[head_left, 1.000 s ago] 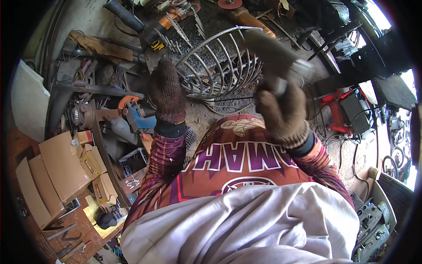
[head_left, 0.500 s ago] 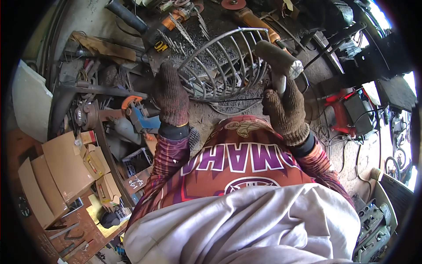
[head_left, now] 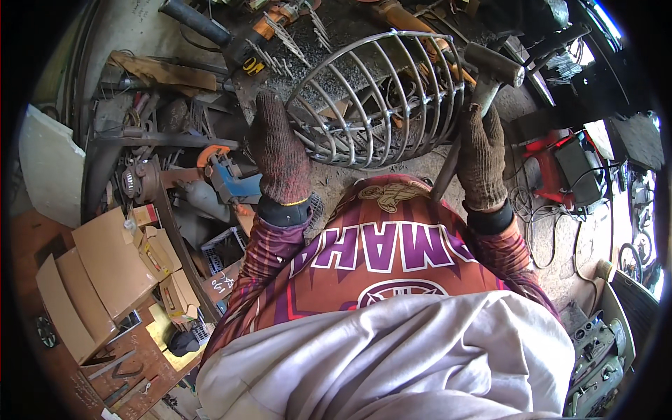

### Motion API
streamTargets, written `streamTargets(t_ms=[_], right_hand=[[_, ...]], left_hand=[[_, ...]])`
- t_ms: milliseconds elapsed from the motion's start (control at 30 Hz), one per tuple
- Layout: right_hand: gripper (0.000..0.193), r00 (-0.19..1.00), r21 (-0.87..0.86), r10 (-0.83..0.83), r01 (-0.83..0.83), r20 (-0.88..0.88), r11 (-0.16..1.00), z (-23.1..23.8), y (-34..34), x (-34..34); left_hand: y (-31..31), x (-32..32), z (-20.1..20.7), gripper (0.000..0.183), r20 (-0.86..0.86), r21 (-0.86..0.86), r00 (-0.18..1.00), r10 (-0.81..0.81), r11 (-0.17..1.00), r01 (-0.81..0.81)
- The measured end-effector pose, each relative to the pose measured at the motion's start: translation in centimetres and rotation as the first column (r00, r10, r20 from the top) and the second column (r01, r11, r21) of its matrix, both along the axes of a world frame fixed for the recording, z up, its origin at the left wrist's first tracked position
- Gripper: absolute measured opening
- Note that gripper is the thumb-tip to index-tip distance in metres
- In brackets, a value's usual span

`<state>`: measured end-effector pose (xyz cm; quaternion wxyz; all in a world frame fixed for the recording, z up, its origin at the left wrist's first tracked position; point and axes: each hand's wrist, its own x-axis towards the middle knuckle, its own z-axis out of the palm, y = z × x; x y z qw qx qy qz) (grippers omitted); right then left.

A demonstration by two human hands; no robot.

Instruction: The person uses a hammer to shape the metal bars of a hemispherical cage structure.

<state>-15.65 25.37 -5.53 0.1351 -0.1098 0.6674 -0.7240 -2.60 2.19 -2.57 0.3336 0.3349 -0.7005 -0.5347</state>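
A curved basket-like frame of welded grey metal rods (head_left: pixel 388 115) stands tilted in front of me. My left hand (head_left: pixel 281 154), in a brown knitted glove, is closed at the frame's left end; its fingertips are partly hidden behind the glove's back. My right hand (head_left: pixel 481 157), gloved likewise, is wrapped round the handle of a hammer (head_left: pixel 495 64). The hammer's thick metal head sits above the fist, just beyond the frame's right end and apart from it. Its handle runs down below my fist toward my shirt.
Behind the frame lie an orange angle grinder (head_left: pixel 276 21), a yellow-and-black tape measure (head_left: pixel 253 66) and several loose metal rods. A blue clamp-like tool (head_left: pixel 234 180) is left of my left hand. Cardboard boxes (head_left: pixel 112 252) stand at the left, a red machine (head_left: pixel 542 171) with cables at the right.
The hammer has moved up and to the right with my right hand, away from the frame. The rod frame has shifted right and turned, showing more of its side. My left hand moved slightly right.
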Motion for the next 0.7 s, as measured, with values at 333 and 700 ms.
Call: streamTargets(t_ms=[333, 700], right_hand=[[0.043, 0.977, -0.21, -0.017, 0.062, 0.21, 0.976, -1.2, 0.5, -0.7], [0.044, 0.975, -0.372, -0.1, 0.169, 0.199, 0.913, 0.5, 0.5, -0.7]], left_hand=[[-0.8, 0.7, -3.2, 0.043, 0.228, -0.748, 0.973, 0.049, 0.648, 0.143], [-0.8, 0.9, 1.1, 0.049, 0.241, -0.149, 0.873, -0.424, 0.872, 0.465]])
